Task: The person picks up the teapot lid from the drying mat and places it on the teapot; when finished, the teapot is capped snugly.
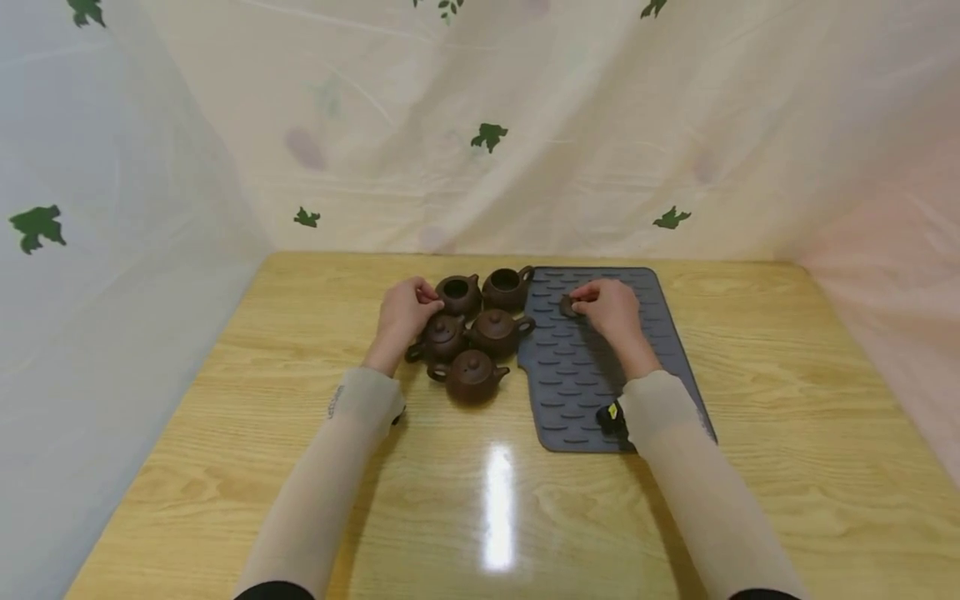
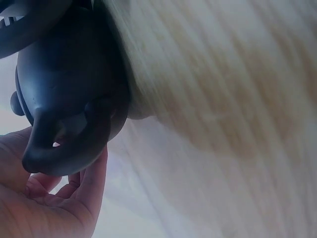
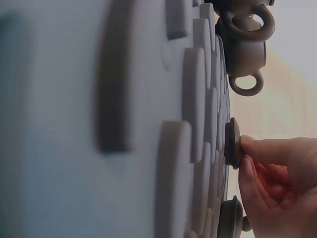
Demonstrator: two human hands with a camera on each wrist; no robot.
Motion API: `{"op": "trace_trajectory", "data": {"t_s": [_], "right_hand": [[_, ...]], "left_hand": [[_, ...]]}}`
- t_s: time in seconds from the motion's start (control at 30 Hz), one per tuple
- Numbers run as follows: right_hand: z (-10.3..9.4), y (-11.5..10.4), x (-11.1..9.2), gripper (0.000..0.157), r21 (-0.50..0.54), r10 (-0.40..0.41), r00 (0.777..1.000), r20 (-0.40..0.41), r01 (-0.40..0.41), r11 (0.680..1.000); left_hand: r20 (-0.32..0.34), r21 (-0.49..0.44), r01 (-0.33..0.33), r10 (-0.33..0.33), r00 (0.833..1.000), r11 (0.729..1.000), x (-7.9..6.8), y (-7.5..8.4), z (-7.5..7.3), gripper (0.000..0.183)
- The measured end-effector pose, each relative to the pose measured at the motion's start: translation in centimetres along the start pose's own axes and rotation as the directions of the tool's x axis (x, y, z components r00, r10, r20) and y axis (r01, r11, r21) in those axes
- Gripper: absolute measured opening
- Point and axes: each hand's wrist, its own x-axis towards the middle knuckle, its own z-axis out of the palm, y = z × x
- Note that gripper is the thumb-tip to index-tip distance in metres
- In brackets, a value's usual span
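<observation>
In the head view my left hand (image 1: pixel 406 314) is at the left side of a lidless brown teapot (image 1: pixel 452 289), thumb and fingertips pinching where its handle sits. A lidded teapot (image 2: pixel 74 69) hides part of that grip in the left wrist view. My right hand (image 1: pixel 611 312) pinches a small round teapot lid (image 3: pixel 234 144) by its knob, low over the grey ribbed mat (image 1: pixel 558 408). A second lid (image 3: pixel 230 218) lies on the mat near that hand, covered by the hand in the head view.
Another lidless teapot (image 1: pixel 506 288) stands at the mat's back left corner. Lidded teapots (image 1: pixel 495 332) (image 1: pixel 472 377) crowd in front, close together, with handles and spouts sticking out. The wooden table (image 1: pixel 247 433) ends at a fabric curtain (image 1: pixel 390 167) behind.
</observation>
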Motion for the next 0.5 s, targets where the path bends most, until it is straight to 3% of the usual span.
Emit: {"op": "trace_trajectory", "data": {"t_s": [0.5], "right_hand": [[-0.23, -0.31, -0.44, 0.022, 0.038, -0.029, 0.999, -0.036, 0.03, 0.999]], "left_hand": [[-0.02, 0.014, -0.01, 0.01, 1.0, 1.0, 0.22, -0.09, 0.13, 0.014]]}}
